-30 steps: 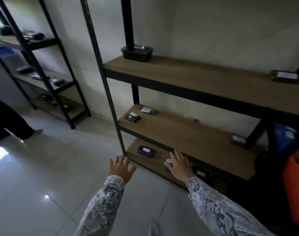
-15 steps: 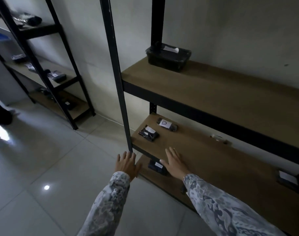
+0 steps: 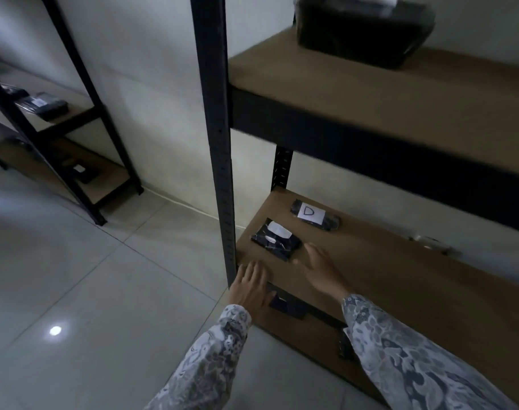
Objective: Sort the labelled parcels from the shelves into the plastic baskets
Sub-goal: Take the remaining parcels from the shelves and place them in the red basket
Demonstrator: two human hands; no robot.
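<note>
Bearing handwritten "D": parcel label (image 3: 310, 213), middle shelf (image 3: 400, 279).

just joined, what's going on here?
A person is reaching toward the middle shelf of a metal rack. The right hand is open, just short of a dark parcel with a white label; no grip yet. Behind it lies a second parcel marked D. The left hand is open too, by the rack's front post. A black container sits on the shelf above. No baskets are in view.
</note>
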